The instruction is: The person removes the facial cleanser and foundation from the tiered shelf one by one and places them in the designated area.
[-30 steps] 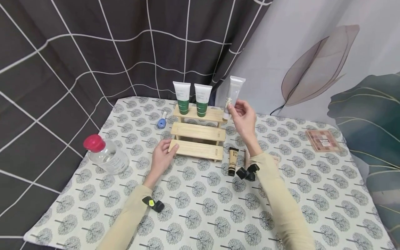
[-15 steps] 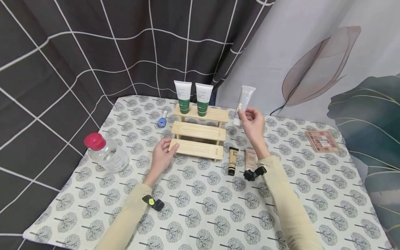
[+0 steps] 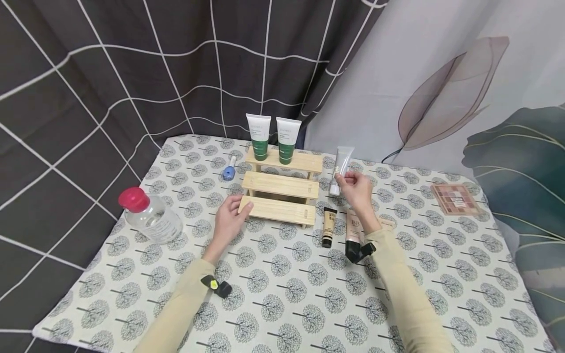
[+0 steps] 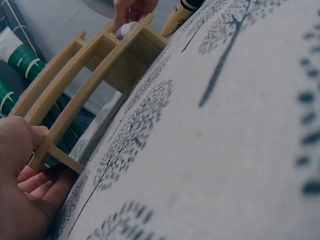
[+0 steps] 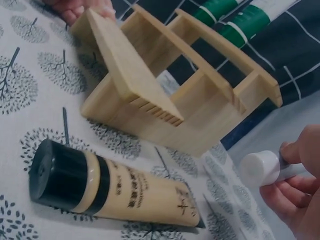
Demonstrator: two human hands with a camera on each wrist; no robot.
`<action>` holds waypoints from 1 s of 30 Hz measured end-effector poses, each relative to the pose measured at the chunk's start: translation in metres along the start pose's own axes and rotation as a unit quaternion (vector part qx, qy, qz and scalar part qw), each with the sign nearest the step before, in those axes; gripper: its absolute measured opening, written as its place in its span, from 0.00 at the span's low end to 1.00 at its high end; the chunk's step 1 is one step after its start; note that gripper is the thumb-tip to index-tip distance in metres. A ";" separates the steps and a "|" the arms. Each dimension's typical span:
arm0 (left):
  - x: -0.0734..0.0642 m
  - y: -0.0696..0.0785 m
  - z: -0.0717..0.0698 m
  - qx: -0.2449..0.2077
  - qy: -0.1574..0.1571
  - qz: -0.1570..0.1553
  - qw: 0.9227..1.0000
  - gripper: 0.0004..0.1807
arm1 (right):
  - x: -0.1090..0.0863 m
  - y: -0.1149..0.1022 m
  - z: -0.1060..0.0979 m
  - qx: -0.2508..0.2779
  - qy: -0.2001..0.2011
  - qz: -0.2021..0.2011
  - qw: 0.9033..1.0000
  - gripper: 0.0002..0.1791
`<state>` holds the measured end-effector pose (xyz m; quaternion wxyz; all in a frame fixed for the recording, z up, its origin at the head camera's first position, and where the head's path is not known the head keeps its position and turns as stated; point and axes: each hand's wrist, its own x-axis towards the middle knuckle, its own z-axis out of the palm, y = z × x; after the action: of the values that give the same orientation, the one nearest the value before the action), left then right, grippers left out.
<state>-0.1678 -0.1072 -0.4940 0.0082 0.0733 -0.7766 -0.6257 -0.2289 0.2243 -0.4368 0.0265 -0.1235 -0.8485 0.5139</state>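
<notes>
A three-tier wooden display stand point(image 3: 279, 210) is in the middle of the table. My left hand point(image 3: 229, 218) grips the left end of its lowest tier, thumb on top and fingers beneath in the left wrist view. Right of the stand, my right hand point(image 3: 356, 192) pinches a silvery-white squeeze tube point(image 3: 342, 161), cap down and slightly tilted. Its white cap point(image 5: 260, 169) shows in the right wrist view. Two green-and-white tubes, one on the left point(image 3: 258, 135) and one beside it point(image 3: 287, 139), stand cap down on the top tier.
A black-and-gold tube point(image 3: 328, 227) and a pink BB cream tube point(image 3: 353, 225) lie right of the stand, the latter partly under the right wrist. A makeup palette point(image 3: 456, 199) lies far right. Left are a blue small bottle point(image 3: 228, 172) and a red-capped clear bottle point(image 3: 154, 220).
My right hand has carried the silvery-white tube from beside the top tier to the right, then down closer to the table. The left hand stays on the stand.
</notes>
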 end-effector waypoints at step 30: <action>0.002 -0.002 -0.001 -0.004 0.000 -0.002 1.000 0.27 | 0.003 0.018 0.013 -0.170 -0.033 0.029 0.984 0.24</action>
<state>-0.1692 -0.1089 -0.4963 0.0072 0.0743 -0.7740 -0.6287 -0.2307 0.2218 -0.4583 -0.0379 -0.1340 -0.9200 0.3664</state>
